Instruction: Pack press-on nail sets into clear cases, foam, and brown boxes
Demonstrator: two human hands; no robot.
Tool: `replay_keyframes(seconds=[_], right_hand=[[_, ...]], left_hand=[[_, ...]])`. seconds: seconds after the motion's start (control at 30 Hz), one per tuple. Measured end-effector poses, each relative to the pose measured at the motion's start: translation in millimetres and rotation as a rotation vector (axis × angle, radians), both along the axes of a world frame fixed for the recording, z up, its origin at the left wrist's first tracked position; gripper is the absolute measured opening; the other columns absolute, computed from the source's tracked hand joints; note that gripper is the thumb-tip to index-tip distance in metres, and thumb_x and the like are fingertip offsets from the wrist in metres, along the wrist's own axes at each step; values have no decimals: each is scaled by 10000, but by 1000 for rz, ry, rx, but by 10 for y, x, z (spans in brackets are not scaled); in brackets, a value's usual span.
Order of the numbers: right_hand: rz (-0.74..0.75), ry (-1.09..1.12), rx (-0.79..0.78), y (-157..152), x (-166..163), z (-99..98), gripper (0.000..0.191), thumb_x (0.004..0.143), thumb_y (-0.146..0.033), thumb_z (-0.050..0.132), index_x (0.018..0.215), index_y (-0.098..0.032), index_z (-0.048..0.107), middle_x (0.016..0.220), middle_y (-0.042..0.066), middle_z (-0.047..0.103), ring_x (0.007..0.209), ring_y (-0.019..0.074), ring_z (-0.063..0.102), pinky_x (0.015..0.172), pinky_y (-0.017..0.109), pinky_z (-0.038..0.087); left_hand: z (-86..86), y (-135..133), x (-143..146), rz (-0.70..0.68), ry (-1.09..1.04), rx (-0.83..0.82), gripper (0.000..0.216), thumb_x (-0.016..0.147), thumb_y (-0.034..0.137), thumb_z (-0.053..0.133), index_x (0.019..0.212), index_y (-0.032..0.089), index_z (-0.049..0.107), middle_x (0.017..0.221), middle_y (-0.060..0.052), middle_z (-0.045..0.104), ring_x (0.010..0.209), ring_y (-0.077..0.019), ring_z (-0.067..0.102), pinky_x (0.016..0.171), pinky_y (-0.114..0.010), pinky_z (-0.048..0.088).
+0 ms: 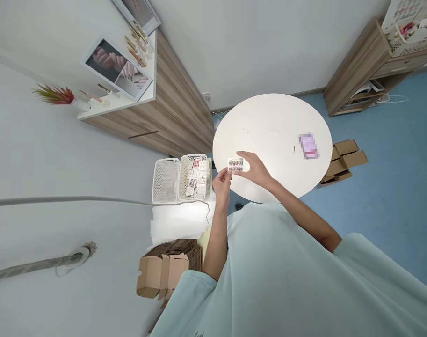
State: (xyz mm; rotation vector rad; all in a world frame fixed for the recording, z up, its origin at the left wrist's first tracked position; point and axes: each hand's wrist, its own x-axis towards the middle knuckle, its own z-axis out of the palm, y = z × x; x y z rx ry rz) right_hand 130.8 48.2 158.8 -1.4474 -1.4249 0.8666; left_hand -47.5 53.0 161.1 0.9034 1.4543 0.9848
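Observation:
Both my hands hold a small clear packet of coloured press-on nails (235, 164) over the left edge of a round white table (272, 135). My left hand (222, 181) pinches its lower left corner from below. My right hand (252, 167) grips its right side, fingers curled over the top. Just left of the table stand two white mesh baskets: one (196, 178) holds several similar small packets, the other (166, 180) holds clear pieces.
A blurred pink object (308, 145) lies on the table's right side. Flat cardboard boxes (341, 161) lie on the blue floor beyond it, and more folded boxes (166, 271) sit by my left elbow. White sheets (178, 220) lie under the baskets. Wooden cabinets (171, 117) line the wall.

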Motion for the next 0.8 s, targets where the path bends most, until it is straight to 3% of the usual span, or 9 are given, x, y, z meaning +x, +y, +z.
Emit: replay_keyframes(seconds=[0.13,0.3,0.57,0.8], right_hand=[[119,-215,39,-47,-199,-87,758,888,-268,860,1591,-277,578,1548,113,662,1445,380,574,1198,603,498],[152,-315,11,-45,-311,-329,799,928,-237,795,1663,-279,485,1574,119,637,1434,383,576,1173,599,511],[183,-347,-100,-37,-406,-767,899,870,-245,883,1669,-279,473,1504,121,693,1393,401,600,1154,627,511],[184,-384,-179,-120,-482,-1063,950,810,-218,927,1650,-283,489,1454,121,720,1367,402,619,1154,638,525]], left_hand=[[-110,-19,-88,1,23,-37,483,796,472,919,1160,168,831,995,-80,764,795,-148,619,668,-269,473],[-312,-64,-211,-12,31,-63,457,823,456,891,1169,165,824,961,-87,770,796,-167,648,682,-284,505],[-622,-124,-368,15,104,-87,357,887,403,816,1171,188,818,1099,-120,796,922,-216,716,816,-340,590],[-751,-100,-659,140,70,-39,349,937,374,725,1228,193,794,1185,-132,775,975,-231,738,877,-375,610]])
